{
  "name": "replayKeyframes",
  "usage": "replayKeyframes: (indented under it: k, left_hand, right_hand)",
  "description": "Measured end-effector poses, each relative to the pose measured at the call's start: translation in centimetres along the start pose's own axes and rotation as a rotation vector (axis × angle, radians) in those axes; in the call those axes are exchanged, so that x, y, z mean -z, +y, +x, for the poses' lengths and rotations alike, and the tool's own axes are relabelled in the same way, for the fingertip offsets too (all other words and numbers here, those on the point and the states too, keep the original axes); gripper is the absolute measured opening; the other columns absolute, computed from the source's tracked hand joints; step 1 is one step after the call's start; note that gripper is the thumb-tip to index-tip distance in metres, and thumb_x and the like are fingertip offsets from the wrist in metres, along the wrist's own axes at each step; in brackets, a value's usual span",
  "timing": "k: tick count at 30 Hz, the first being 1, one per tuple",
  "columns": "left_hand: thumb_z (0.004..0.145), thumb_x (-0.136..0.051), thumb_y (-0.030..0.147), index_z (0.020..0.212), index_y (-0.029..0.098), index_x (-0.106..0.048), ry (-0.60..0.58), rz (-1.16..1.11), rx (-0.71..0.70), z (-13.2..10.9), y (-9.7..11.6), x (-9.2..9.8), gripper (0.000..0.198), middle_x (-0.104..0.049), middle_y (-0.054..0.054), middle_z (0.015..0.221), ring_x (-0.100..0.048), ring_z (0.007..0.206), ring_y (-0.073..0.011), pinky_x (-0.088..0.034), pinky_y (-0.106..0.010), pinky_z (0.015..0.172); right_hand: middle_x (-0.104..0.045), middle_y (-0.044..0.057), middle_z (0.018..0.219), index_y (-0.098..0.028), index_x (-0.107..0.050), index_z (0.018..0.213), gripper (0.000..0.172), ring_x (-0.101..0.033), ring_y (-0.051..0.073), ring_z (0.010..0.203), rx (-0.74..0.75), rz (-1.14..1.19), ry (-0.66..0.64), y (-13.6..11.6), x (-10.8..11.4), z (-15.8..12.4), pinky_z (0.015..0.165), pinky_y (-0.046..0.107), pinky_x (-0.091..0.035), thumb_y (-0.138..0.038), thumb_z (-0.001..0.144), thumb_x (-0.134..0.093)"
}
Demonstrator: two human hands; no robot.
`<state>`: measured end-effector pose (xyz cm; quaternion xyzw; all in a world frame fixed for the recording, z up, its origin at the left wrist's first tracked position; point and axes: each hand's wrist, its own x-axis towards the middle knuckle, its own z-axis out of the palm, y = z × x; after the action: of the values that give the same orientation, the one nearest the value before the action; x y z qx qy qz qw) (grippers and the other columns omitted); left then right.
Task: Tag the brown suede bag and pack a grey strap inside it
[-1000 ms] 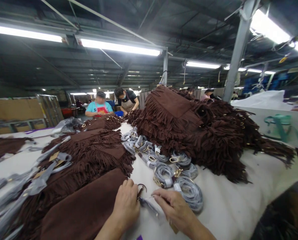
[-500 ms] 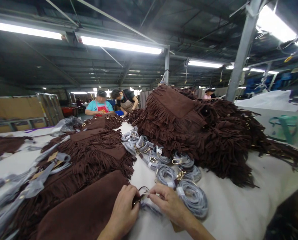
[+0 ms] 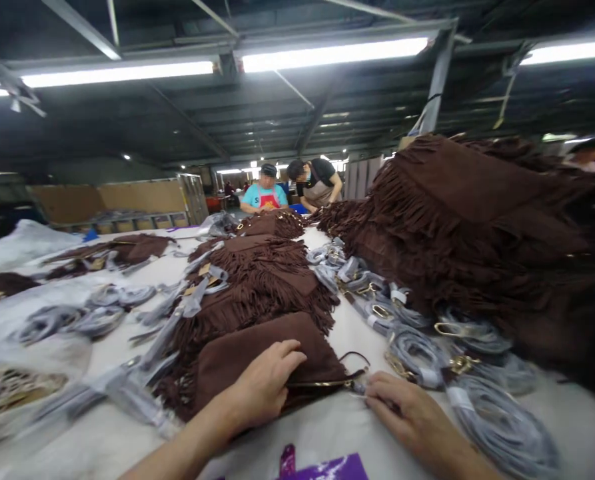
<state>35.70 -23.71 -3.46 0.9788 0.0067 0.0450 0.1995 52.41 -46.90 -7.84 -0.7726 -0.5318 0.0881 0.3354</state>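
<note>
A dark brown suede-like bag (image 3: 272,333) lies in front of me, its gold zip edge facing me. My left hand (image 3: 270,377) grips this near edge, with fingers over the top and the thumb side at the opening. A thin dark loop (image 3: 354,357) stands out at the bag's right corner. Just beyond that corner, my right hand (image 3: 402,407) is closed with its fingertips on a small plastic-wrapped strap end (image 3: 361,385). Its fingers partly hide what they pinch. Coiled straps (image 3: 420,357) in grey plastic, with gold clasps, lie right of this hand.
A tall heap of brown fringed bags (image 3: 457,220) rises on the right. More fringed bags (image 3: 257,287) line the middle, and wrapped straps (image 3: 102,310) lie left. A purple item (image 3: 327,468) sits at the near edge. Two people (image 3: 267,190) work at the far end.
My view has turned left. My hands, close together over a small part before, are now apart: the left is on the bag's edge, the right at its corner. The purple item has come into view.
</note>
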Motion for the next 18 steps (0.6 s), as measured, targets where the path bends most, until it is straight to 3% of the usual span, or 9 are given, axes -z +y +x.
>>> replayKeyframes:
  k: [5,8,12,15,18]
  left_hand:
    - [0.064,-0.052,0.004,0.109,0.02,-0.061,0.072,-0.012,0.159,-6.4,-3.6,3.0,0.049,-0.055,-0.008,0.129,-0.05,0.122,-0.0228,-0.038,-0.036,0.108]
    - [0.067,-0.056,0.01,0.099,0.02,-0.063,0.075,-0.038,0.213,-8.6,-3.8,4.3,0.034,-0.06,-0.006,0.114,-0.056,0.107,-0.0215,-0.043,-0.033,0.097]
    - [0.078,-0.053,0.02,0.087,0.021,-0.061,0.05,-0.055,0.307,-11.6,-3.4,5.8,0.012,-0.062,-0.002,0.094,-0.058,0.091,-0.0192,-0.044,-0.031,0.084]
    - [0.071,-0.055,0.015,0.083,0.02,-0.058,0.042,-0.001,0.402,-14.2,-3.3,5.8,0.013,-0.061,-0.003,0.092,-0.056,0.091,-0.0204,-0.042,-0.031,0.082]
    - [0.073,-0.057,0.015,0.093,0.02,-0.058,0.05,0.031,0.425,-15.9,-2.8,4.5,0.021,-0.061,-0.005,0.101,-0.054,0.097,-0.0234,-0.04,-0.035,0.086]
  right_hand:
    - [-0.062,0.003,0.067,-0.022,-0.064,0.07,0.036,-0.056,0.023,0.066,-0.122,0.139,-0.07,0.7,-0.2,0.2,0.06,0.031,-0.041,-0.051,0.085,-0.048]
    - [-0.065,0.005,0.07,-0.022,-0.068,0.074,0.041,-0.059,0.024,0.069,-0.139,0.152,-0.122,0.3,0.2,0.3,0.063,0.032,-0.043,-0.054,0.084,-0.046]
    - [-0.068,0.006,0.075,-0.024,-0.067,0.072,0.036,-0.062,0.026,0.075,-0.115,0.013,-0.086,0.3,1.1,0.1,0.068,0.034,-0.047,-0.052,0.084,-0.047]
    - [-0.067,0.007,0.078,-0.026,-0.066,0.071,0.032,-0.063,0.026,0.076,-0.032,-0.062,0.017,0.3,0.9,-0.1,0.07,0.035,-0.049,-0.049,0.085,-0.049]
    - [-0.066,0.007,0.081,-0.028,-0.068,0.078,0.028,-0.065,0.026,0.079,0.048,-0.094,0.104,-1.5,-0.3,-0.1,0.074,0.034,-0.05,-0.046,0.089,-0.05]
